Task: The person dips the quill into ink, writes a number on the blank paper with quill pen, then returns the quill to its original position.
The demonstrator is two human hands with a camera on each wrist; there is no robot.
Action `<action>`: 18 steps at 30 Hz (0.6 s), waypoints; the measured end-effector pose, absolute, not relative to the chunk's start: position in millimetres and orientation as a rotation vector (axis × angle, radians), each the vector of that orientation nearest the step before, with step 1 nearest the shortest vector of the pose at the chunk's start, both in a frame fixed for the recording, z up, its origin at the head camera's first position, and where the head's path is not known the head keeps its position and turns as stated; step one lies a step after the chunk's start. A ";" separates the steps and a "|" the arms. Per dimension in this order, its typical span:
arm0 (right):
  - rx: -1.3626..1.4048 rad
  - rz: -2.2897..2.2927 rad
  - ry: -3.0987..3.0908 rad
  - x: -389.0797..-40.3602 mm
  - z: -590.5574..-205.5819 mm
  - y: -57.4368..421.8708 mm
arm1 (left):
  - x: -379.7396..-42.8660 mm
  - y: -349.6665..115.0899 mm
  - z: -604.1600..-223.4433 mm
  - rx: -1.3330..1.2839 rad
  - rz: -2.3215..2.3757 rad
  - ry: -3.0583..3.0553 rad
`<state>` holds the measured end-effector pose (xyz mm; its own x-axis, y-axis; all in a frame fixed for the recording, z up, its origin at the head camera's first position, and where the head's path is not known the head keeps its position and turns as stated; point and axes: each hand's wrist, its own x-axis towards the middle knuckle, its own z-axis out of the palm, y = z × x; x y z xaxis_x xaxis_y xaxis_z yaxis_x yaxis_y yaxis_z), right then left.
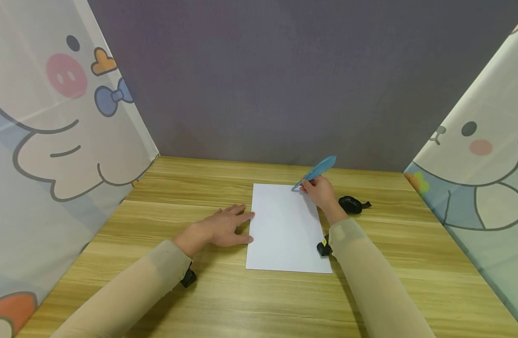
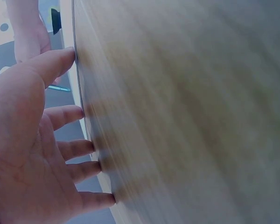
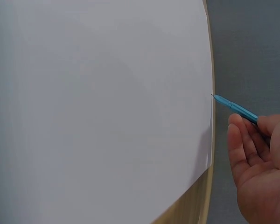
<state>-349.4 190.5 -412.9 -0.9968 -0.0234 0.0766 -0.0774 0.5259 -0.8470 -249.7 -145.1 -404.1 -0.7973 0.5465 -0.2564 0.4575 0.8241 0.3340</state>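
A white sheet of paper lies on the wooden table, with no marks visible on it. My right hand pinches a blue feather-topped pen near the sheet's far edge. In the right wrist view the pen's tip points at the paper's edge; whether it touches cannot be told. My left hand rests at the sheet's left side with its fingers spread. Its thumb and index finger reach the paper's left edge. In the left wrist view the fingertips of this left hand press down on the surface.
A small black rounded object with a short tail lies on the wooden table to the right of my right hand. A grey panel stands behind the table. Cartoon-printed cloths hang at both sides.
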 end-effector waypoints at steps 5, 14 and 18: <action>0.091 1.505 -2.713 -347.0 -410.8 189.3 | -249.6 -144.6 -403.2 0.759 0.357 2.666; 0.150 1.479 -2.726 -347.8 -412.2 187.6 | -248.8 -143.9 -401.3 0.759 0.359 2.664; 0.157 1.455 -2.736 -348.4 -413.4 186.0 | -248.5 -143.8 -400.6 0.757 0.360 2.662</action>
